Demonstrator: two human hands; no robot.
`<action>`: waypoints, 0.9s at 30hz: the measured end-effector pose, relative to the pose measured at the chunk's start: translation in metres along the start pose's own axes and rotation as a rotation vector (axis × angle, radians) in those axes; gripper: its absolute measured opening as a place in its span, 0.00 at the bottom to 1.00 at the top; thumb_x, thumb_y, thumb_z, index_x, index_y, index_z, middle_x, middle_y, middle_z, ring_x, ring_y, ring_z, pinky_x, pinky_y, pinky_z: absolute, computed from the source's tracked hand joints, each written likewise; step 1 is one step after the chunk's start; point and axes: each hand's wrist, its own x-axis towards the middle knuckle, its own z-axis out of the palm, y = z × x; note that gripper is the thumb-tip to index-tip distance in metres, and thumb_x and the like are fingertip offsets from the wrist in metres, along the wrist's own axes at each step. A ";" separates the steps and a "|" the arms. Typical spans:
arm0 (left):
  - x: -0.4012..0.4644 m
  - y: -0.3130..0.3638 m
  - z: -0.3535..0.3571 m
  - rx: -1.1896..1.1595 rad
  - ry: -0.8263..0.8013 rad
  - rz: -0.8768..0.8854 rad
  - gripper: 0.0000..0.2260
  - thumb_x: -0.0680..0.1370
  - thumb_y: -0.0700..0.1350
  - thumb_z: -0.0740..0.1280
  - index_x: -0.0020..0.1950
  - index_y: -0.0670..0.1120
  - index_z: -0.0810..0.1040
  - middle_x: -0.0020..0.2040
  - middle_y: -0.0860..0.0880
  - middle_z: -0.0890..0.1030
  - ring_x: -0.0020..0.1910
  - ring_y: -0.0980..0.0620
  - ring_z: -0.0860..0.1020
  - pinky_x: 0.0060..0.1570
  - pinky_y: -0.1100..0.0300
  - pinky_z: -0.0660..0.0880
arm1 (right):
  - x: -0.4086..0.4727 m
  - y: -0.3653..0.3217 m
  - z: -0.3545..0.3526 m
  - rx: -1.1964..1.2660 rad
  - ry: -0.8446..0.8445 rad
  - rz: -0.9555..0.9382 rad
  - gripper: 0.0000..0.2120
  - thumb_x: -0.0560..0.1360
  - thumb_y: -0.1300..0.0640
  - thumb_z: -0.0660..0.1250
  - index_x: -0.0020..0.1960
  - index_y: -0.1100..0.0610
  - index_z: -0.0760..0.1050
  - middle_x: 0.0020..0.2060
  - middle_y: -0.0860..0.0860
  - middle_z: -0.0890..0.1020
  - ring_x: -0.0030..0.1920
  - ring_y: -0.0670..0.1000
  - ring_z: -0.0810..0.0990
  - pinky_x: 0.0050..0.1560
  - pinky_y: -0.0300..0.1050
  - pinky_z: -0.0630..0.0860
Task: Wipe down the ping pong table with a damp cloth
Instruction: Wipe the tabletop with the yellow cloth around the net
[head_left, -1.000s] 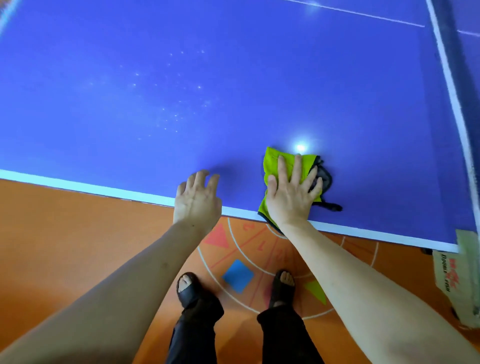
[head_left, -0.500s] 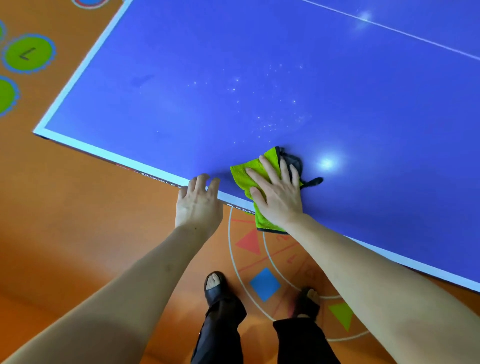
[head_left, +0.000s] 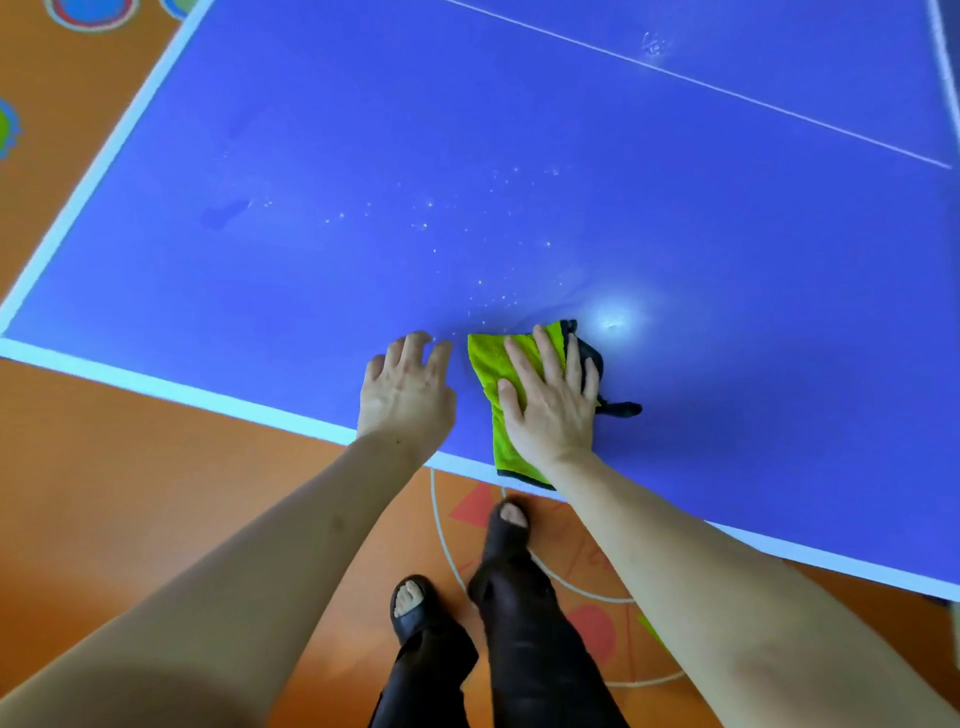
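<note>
Head view: right hand (head_left: 551, 404) is lying flat, fingers straight and spread, pressing down on green microfiber cloth (head_left: 488, 364) with dark edging. Cloth is sitting on blue ping pong bench (head_left: 322, 130) by its near white edge, its lower corner overhanging that edge. Left hand (head_left: 408, 388) is resting just beside cloth on bench, fingers loosely bent, holding nothing. White specks (head_left: 431, 205) are dotting the surface beyond the hands. A bright glare spot (head_left: 615, 317) is showing just past cloth. Black open-toe sandals (head_left: 413, 605) are standing on orange floor (head_left: 130, 467) with painted shapes.
</note>
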 end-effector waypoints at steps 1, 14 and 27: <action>0.009 0.001 -0.002 0.006 -0.005 0.004 0.24 0.77 0.45 0.61 0.75 0.50 0.68 0.72 0.46 0.68 0.70 0.44 0.67 0.67 0.48 0.64 | 0.010 0.003 0.000 -0.003 0.004 -0.005 0.27 0.83 0.37 0.55 0.81 0.37 0.63 0.84 0.45 0.58 0.84 0.59 0.53 0.81 0.65 0.51; 0.191 0.023 -0.043 0.065 -0.041 0.046 0.24 0.78 0.45 0.60 0.75 0.49 0.66 0.73 0.48 0.66 0.71 0.46 0.65 0.68 0.50 0.62 | 0.202 0.036 -0.003 0.010 0.067 0.086 0.26 0.83 0.38 0.56 0.80 0.39 0.65 0.83 0.47 0.62 0.83 0.61 0.56 0.79 0.67 0.53; 0.403 0.008 -0.074 0.223 -0.242 0.000 0.28 0.79 0.44 0.55 0.79 0.49 0.54 0.81 0.52 0.52 0.79 0.53 0.55 0.74 0.48 0.58 | 0.469 0.077 -0.002 0.048 0.130 0.141 0.26 0.82 0.38 0.55 0.79 0.39 0.68 0.82 0.48 0.64 0.82 0.62 0.58 0.78 0.68 0.55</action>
